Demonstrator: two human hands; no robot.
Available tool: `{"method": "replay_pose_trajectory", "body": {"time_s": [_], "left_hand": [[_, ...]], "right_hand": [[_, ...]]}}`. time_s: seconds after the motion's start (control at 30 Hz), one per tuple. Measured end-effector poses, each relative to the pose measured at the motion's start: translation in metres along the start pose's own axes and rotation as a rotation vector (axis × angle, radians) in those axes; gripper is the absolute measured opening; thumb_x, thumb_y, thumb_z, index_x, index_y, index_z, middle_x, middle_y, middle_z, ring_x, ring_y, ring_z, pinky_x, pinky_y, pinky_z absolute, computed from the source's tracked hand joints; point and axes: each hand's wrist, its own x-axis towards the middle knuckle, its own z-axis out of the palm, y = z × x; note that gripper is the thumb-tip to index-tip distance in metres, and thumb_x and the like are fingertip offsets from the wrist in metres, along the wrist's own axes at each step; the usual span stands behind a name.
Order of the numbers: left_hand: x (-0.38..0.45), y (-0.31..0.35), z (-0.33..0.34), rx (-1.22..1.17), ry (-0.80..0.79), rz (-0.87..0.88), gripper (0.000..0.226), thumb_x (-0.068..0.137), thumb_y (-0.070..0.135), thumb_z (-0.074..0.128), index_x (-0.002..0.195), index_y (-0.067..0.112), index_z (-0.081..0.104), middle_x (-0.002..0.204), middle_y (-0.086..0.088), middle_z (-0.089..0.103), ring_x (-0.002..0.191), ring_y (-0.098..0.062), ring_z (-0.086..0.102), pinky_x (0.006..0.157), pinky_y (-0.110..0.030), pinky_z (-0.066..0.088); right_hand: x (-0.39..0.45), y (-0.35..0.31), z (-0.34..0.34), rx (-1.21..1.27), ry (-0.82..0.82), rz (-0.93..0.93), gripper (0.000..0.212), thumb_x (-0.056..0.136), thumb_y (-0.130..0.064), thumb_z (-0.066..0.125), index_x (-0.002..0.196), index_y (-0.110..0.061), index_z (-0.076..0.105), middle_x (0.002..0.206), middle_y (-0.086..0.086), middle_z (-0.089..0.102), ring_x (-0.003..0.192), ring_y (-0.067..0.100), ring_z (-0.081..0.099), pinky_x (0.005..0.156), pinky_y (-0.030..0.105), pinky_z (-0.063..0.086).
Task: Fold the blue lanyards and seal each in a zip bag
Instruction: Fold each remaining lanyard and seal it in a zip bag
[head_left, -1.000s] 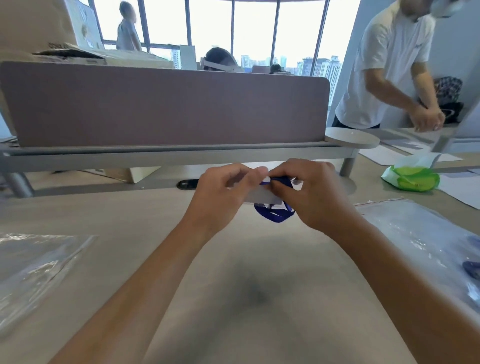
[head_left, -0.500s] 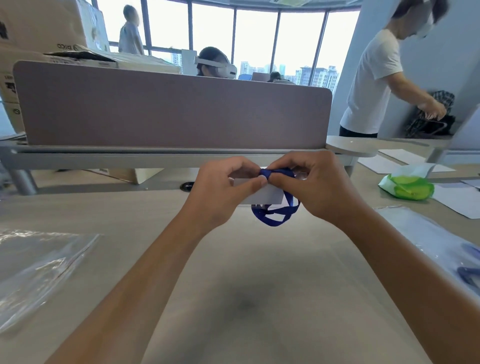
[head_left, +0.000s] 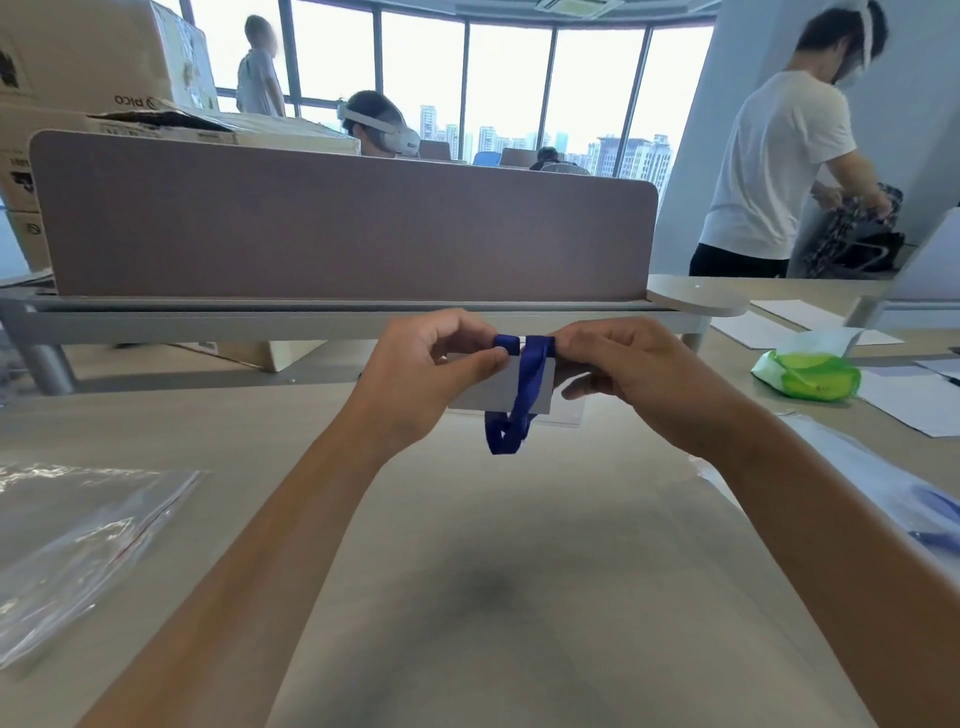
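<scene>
A blue lanyard (head_left: 522, 395) with a white card holder (head_left: 493, 387) is held up above the desk in front of me. My left hand (head_left: 421, 379) pinches the lanyard's top and the card's left side between thumb and fingers. My right hand (head_left: 639, 379) grips the strap at the card's right top corner. The strap runs down over the card and hangs below it in a small folded loop. Clear zip bags (head_left: 78, 540) lie on the desk at the left. More bags with blue lanyards inside (head_left: 893, 499) lie at the right.
A mauve desk divider (head_left: 343, 234) on a grey rail stands just behind my hands. A green wipes pack (head_left: 805, 371) and paper sheets (head_left: 914, 395) lie far right. A person in a white shirt stands at the back right; cardboard boxes (head_left: 98, 62) are stacked at the back left.
My hands have lifted slightly and drawn apart. The strap now lies stretched down over the card, with its loop hanging longer below.
</scene>
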Motion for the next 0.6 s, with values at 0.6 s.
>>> {"method": "replay_pose_trajectory", "body": {"time_s": [0.6], "left_hand": [[-0.008,0.005,0.004,-0.204,-0.282,0.022,0.009,0.085,0.007,0.076,0.089,0.015,0.077,0.089,0.002,0.076,0.084,-0.014,0.068,0.083,-0.028,0.057]], "right_hand": [[0.014,0.017,-0.008,0.136,-0.063,0.099,0.017,0.097,-0.018,0.067,0.098,-0.003,0.076,0.088,0.008,0.074,0.08,0.015,0.067,0.08,0.027,0.053]]}}
